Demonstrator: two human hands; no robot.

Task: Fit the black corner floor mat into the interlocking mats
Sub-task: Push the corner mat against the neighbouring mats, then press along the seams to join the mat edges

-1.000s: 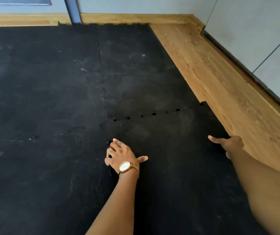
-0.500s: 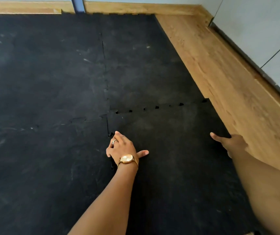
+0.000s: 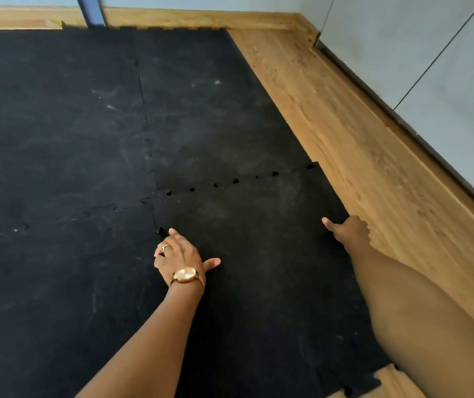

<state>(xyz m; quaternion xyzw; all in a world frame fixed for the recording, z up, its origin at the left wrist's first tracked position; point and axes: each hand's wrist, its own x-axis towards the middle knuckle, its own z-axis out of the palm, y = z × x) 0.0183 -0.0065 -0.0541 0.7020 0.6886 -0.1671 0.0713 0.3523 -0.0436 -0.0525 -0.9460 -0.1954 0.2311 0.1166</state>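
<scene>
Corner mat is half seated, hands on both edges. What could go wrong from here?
1. The far seam shows open holes between teeth, so it likely isn't fully meshed; pressing elsewhere may lock in the gap.
2. The left hand presses by a lifted tab on the left seam; teeth could fold under instead of seating.
3. The right hand grips the corner mat at its edge by the wooden floor; pushing sideways could buckle or skew it.

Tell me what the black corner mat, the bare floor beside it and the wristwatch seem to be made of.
Corner mat: likely foam or rubber, matte black, with scuffed dusty marks and toothed puzzle edges. Floor: wood or wood-look laminate, warm tan with visible grain and a light sheen; the picture cannot settle which. Wristwatch: gold-toned metal case, shiny, with a pale dial.
</scene>
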